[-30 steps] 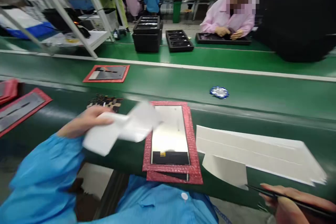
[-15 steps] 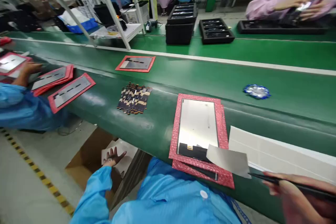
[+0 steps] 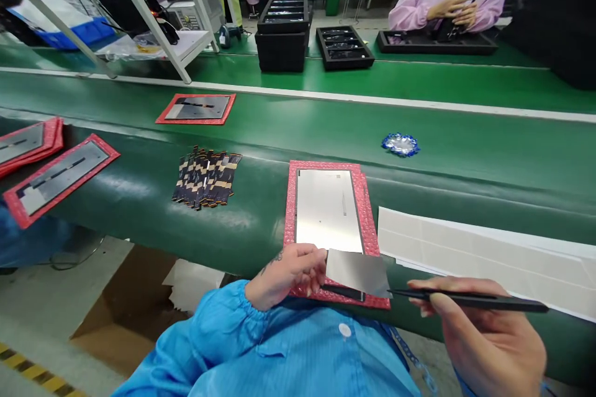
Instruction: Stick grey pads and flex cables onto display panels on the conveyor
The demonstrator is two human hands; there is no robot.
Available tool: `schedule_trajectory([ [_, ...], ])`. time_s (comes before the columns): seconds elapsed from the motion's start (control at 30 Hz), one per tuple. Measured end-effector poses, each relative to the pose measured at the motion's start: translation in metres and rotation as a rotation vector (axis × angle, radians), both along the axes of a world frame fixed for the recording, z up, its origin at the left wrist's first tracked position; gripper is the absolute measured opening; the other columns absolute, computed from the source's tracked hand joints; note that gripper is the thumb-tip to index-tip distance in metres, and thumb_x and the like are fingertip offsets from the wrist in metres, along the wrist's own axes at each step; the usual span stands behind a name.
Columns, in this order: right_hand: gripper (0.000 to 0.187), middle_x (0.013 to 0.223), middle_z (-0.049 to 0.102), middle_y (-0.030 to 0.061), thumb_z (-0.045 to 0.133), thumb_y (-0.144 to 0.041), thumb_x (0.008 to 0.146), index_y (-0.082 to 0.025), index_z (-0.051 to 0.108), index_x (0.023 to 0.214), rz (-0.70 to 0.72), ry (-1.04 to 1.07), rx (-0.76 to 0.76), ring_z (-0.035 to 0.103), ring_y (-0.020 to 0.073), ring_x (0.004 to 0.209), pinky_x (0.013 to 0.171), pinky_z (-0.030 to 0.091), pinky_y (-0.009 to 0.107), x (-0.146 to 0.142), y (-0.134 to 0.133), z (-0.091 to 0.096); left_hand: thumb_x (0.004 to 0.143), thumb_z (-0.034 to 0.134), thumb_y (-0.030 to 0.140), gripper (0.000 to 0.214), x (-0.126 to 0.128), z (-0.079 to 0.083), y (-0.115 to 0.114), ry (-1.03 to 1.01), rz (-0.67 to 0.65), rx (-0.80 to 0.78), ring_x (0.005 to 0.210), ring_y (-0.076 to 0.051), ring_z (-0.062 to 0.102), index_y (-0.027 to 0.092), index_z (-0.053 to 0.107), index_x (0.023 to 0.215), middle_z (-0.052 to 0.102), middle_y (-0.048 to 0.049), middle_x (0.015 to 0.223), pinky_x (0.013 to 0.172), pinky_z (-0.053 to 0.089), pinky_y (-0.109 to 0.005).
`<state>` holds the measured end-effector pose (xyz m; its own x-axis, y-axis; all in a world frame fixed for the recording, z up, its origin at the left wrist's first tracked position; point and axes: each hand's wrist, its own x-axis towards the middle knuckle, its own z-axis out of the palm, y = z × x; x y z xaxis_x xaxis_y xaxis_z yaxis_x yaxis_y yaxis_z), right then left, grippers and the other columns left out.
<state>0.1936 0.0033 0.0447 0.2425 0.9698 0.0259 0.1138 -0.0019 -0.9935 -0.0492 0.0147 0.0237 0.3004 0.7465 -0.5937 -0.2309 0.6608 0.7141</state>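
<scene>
Black tweezers are pinched in my right hand, and their tips meet the lower right corner of a thin grey sheet. My left hand is closed at the sheet's left edge, thumb and fingers pinching it. The sheet hangs over the lower end of a flat display panel with a silvery back. That panel lies on pink bubble wrap. A dark strip at the panel's lower end is mostly hidden by the sheet and my fingers.
Right of the panel lie white backing strips. A pile of dark flex cables is on the left, with more wrapped panels beyond. A small blue-edged plastic heap sits farther back. A cardboard box stands below the bench edge.
My left hand has come up from the cardboard box to the grey sheet and taken its left edge. The tweezers still hold the other corner. The view has swung to the right.
</scene>
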Motion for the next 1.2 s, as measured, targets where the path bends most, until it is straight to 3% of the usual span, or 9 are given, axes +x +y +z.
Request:
schedule_trajectory([
  [0.13,0.027,0.075,0.074,0.007,0.089,-0.036,0.065,-0.024,0.069,0.078,0.017,0.045,-0.003,0.071,0.0228,0.058,0.049,0.062,0.029,0.004,-0.003,-0.004,0.055,0.085,0.058,0.051,0.006,-0.004,0.003,-0.01,-0.037,-0.024,0.045,-0.01,0.047,0.02,0.052,0.062,0.054,0.0022,0.052,0.043,0.032,-0.022],
  [0.23,0.029,0.076,0.075,0.0066,0.089,-0.038,0.067,-0.023,0.068,0.079,-0.01,0.051,-0.043,0.07,0.0209,0.057,0.053,0.063,0.03,0.005,0.003,-0.013,0.065,0.079,0.059,0.047,0.002,-0.006,0.0,0.099,-0.017,0.104,0.049,-0.01,0.046,0.019,0.054,0.065,0.054,0.0024,0.056,0.049,0.036,-0.023],
  [0.4,0.048,0.071,0.073,0.0047,0.088,-0.059,0.061,-0.022,0.065,0.079,-0.048,0.099,-0.223,0.07,0.0208,0.058,0.055,0.061,0.03,-0.001,0.012,-0.044,0.078,0.066,0.049,0.034,0.003,-0.015,0.0,0.479,-0.086,0.298,0.055,-0.012,0.046,0.02,0.054,0.066,0.05,0.0027,0.058,0.055,0.037,-0.025],
  [0.57,0.053,0.074,0.074,0.0056,0.085,-0.066,0.063,-0.021,0.064,0.083,-0.13,0.121,-0.302,0.072,0.021,0.063,0.06,0.063,0.031,-0.013,-0.002,-0.071,0.085,0.057,0.039,0.025,0.008,-0.024,-0.004,0.818,-0.15,0.457,0.056,-0.013,0.048,0.021,0.058,0.067,0.053,0.0023,0.06,0.06,0.041,-0.025],
  [0.87,0.036,0.081,0.076,0.0059,0.077,-0.054,0.081,-0.021,0.066,0.088,-0.137,0.018,-0.166,0.074,0.0215,0.071,0.064,0.063,0.031,-0.014,-0.013,-0.088,0.088,0.056,0.034,0.025,0.012,-0.034,-0.01,0.973,-0.113,0.62,0.047,-0.01,0.047,0.021,0.063,0.068,0.057,0.005,0.056,0.05,0.038,-0.022],
  [1.2,0.025,0.087,0.078,0.0062,0.075,-0.044,0.086,-0.021,0.065,0.092,-0.108,-0.005,-0.149,0.076,0.0214,0.075,0.067,0.064,0.031,-0.013,-0.016,-0.09,0.091,0.058,0.03,0.025,0.012,-0.032,-0.013,1.031,-0.168,0.681,0.047,-0.008,0.048,0.019,0.063,0.069,0.055,0.007,0.056,0.048,0.038,-0.018],
])
